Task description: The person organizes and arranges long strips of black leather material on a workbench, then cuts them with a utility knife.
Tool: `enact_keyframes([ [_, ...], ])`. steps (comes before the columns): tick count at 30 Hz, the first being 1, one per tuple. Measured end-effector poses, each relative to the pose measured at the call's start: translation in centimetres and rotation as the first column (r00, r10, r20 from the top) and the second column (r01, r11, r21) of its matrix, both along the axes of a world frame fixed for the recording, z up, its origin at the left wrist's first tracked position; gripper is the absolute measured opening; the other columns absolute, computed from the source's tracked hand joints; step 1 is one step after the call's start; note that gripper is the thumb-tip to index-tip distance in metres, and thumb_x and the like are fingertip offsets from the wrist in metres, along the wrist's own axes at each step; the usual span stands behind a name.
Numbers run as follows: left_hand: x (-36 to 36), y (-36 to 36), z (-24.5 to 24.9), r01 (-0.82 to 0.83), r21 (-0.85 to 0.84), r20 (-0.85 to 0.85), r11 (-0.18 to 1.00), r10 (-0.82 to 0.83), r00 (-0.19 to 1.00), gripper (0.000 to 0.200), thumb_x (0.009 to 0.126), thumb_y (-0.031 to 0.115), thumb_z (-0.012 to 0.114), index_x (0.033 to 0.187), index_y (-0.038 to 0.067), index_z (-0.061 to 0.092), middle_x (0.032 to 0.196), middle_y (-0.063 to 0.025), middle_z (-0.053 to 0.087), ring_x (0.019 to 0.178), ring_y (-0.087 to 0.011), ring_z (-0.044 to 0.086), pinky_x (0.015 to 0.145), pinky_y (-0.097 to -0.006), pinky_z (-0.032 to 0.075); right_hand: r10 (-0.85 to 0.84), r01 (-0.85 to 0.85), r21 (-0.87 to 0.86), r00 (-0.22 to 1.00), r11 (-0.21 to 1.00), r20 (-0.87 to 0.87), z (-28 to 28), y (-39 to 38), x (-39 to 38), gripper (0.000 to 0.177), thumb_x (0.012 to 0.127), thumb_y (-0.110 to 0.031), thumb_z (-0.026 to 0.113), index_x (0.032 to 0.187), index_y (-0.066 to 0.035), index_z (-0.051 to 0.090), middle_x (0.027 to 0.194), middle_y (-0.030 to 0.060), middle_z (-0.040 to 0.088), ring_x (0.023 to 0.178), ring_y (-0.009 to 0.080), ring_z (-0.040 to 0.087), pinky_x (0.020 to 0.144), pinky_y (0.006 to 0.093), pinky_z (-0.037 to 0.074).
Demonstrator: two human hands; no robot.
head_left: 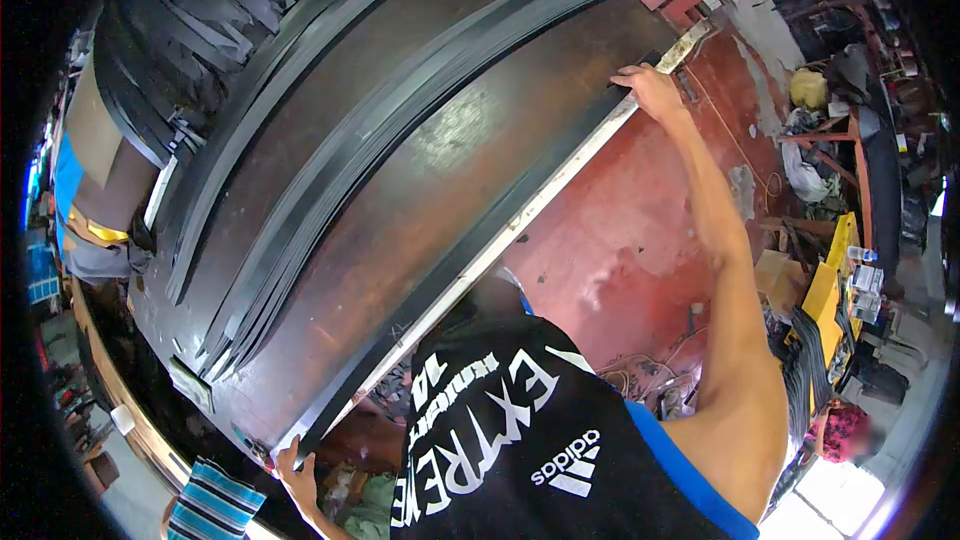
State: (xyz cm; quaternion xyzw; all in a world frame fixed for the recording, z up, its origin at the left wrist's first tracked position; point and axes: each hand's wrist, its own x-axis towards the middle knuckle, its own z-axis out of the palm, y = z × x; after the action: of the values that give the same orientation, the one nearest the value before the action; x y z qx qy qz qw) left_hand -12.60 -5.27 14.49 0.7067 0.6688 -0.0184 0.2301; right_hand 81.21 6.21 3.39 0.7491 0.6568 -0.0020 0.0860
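The bench (pixel 470 155) has a broad, dark, worn brown top. A long black strip (pixel 450 265) lies flat along its near edge, just beside a pale straightedge (pixel 510 230); a curved bundle of thin black strips (pixel 350 155) runs down the middle; further strips (pixel 290 40) lie beyond it; a heap of cut black strips (pixel 170 30) covers the far side; a small pale block (pixel 190 382) sits near one corner.

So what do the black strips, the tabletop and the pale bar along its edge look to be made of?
Black strips: probably rubber or a similar flexible sheet. They are matte, cut in thin bands, with the ends splaying loosely.
Tabletop: a dark brown hard sheet, scuffed, with a dull shine. Metal or board, cannot tell.
Pale bar: straight and whitish with a chipped coating. Likely painted metal or wood.
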Motion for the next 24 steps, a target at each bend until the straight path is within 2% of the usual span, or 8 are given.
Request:
enact_keyframes([
  [12,0.9,0.2,-0.5,-0.063,-0.032,-0.007,0.997,0.063,0.998,0.056,0.073,0.004,0.078,0.127,0.010,0.067,0.099,-0.0148,0.060,0.095,-0.0340,0.052,0.093,-0.0461,0.041,0.037,-0.037,-0.024,0.999,0.999,-0.019,0.7,-0.1,0.7,0.046,0.081,-0.002,0.063,0.124,-0.020,0.068,0.128,0.0054,0.064,0.116,0.0296,0.060,0.098,0.0408,0.052],
  [13,-0.2,-0.5,-1.4,-0.020,0.056,-0.003,0.998,0.020,1.000,0.055,0.074,0.006,0.078,0.127,0.009,0.067,0.100,-0.0130,0.062,0.096,-0.0319,0.053,0.095,-0.0445,0.041,0.055,-0.055,-0.015,0.998,0.998,-0.036,0.7,-0.1,0.8,0.049,0.081,-0.001,0.062,0.126,-0.020,0.067,0.129,0.0068,0.064,0.118,0.0310,0.059,0.101,0.0410,0.050],
  [16,1.7,-0.1,-0.8,-0.116,0.019,-0.010,0.993,0.116,0.993,0.046,0.079,0.014,0.075,0.124,0.008,0.070,0.094,-0.0130,0.064,0.094,-0.0306,0.055,0.093,-0.0428,0.042,0.092,-0.093,-0.011,0.991,0.996,-0.101,0.2,-0.4,2.0,0.052,0.082,-0.005,0.064,0.131,-0.020,0.064,0.136,0.0109,0.060,0.128,0.0356,0.053,0.107,0.0434,0.045],
  [17,2.1,0.0,-1.0,-0.016,0.088,-0.063,0.996,0.021,0.998,0.045,0.080,0.019,0.073,0.124,0.009,0.069,0.089,-0.0136,0.062,0.089,-0.0312,0.055,0.088,-0.0441,0.043,0.071,-0.071,-0.004,0.992,0.997,-0.101,0.7,-0.7,1.6,0.050,0.082,-0.003,0.062,0.131,-0.017,0.064,0.135,0.0128,0.060,0.125,0.0362,0.054,0.108,0.0439,0.043],
  [19,3.7,1.1,-0.4,-0.073,-0.080,-0.120,0.994,0.063,0.991,0.040,0.081,0.021,0.071,0.120,0.010,0.070,0.089,-0.0148,0.060,0.090,-0.0342,0.056,0.087,-0.0454,0.043,0.182,-0.186,-0.036,0.979,0.982,-0.096,-0.1,-0.3,3.5,0.052,0.083,-0.004,0.064,0.134,-0.014,0.061,0.132,0.0152,0.061,0.124,0.0372,0.054,0.110,0.0454,0.039],
  [20,3.3,0.7,-1.4,0.009,0.055,-0.090,0.998,-0.004,0.996,0.040,0.081,0.021,0.072,0.119,0.011,0.070,0.090,-0.0151,0.060,0.091,-0.0351,0.057,0.088,-0.0456,0.043,0.184,-0.187,-0.032,0.979,0.982,-0.083,-0.2,-0.3,3.9,0.054,0.083,-0.003,0.064,0.135,-0.015,0.060,0.132,0.0152,0.061,0.125,0.0365,0.053,0.112,0.0462,0.037],
  [23,2.7,0.4,-3.9,-0.006,0.089,-0.124,0.996,0.017,0.992,0.040,0.078,0.017,0.075,0.118,0.014,0.071,0.103,-0.0130,0.064,0.100,-0.0346,0.058,0.092,-0.0439,0.044,0.114,-0.126,-0.108,0.987,0.986,-0.110,0.3,0.6,3.6,0.057,0.082,0.002,0.066,0.135,-0.016,0.060,0.133,0.0141,0.060,0.126,0.0342,0.051,0.112,0.0446,0.037],
  [24,3.2,0.4,-4.2,-0.025,0.118,-0.105,0.993,0.038,0.994,0.042,0.077,0.015,0.075,0.119,0.016,0.071,0.103,-0.0119,0.064,0.100,-0.0339,0.058,0.093,-0.0436,0.044,0.216,-0.224,-0.023,0.959,0.974,-0.183,0.9,0.2,3.9,0.057,0.081,0.003,0.065,0.135,-0.013,0.060,0.132,0.0144,0.060,0.126,0.0348,0.052,0.111,0.0441,0.037],
])
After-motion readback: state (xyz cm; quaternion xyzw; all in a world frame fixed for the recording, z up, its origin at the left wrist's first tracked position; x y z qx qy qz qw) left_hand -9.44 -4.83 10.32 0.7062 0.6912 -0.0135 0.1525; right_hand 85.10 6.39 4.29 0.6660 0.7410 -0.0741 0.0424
